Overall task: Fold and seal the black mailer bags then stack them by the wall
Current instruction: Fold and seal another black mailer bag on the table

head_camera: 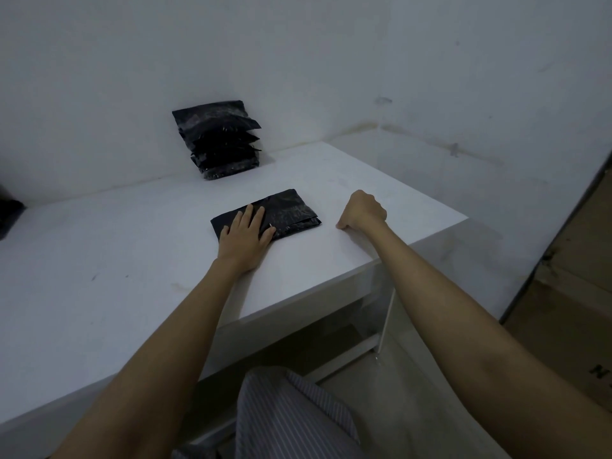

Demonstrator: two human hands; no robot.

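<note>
Now I see white desk (132, 260) in a wall corner, left hand (246, 235) flat on mailer bag (291, 210), right hand (362, 210) curled empty at 3 o'clock, stack (218, 140) at 11 against wall (298, 61).

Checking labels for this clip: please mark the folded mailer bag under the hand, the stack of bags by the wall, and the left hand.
folded mailer bag (291, 212): head view, bare right half.
stack of bags (220, 140): head view, middle of stack.
left hand (246, 231): head view, back of hand.

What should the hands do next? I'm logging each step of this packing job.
Probably lift the folded mailer bag and carry it to the stack by the wall. It lies flat on the table under the left hand, apparently sealed; the right hand rests curled beside it, holding nothing.
</note>
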